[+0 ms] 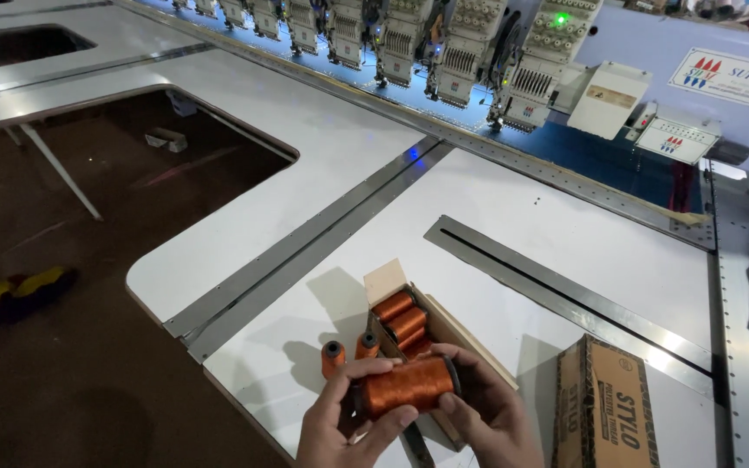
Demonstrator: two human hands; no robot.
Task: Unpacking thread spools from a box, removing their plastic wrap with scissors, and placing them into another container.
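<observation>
I hold one copper-orange thread spool (407, 385) in both hands over the white machine table (513, 217).

My left hand (344, 425) grips the spool's near end and my right hand (483, 403) closes around its far end, keeping it level on its side. Just beyond my hands sits an open cardboard box (444, 325) with more spools, two small spools (348, 351) upright beside it, and a closed carton (604, 407) to the right.

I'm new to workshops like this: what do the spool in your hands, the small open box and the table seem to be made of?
Spool: glossy copper-orange thread, judging by its fine wound lines and sheen; the dark end is probably plastic.
Box: likely plain brown cardboard, matte, with a folded flap.
Table: smooth white panels, perhaps laminate, crossed by grey strips that look like metal.
</observation>
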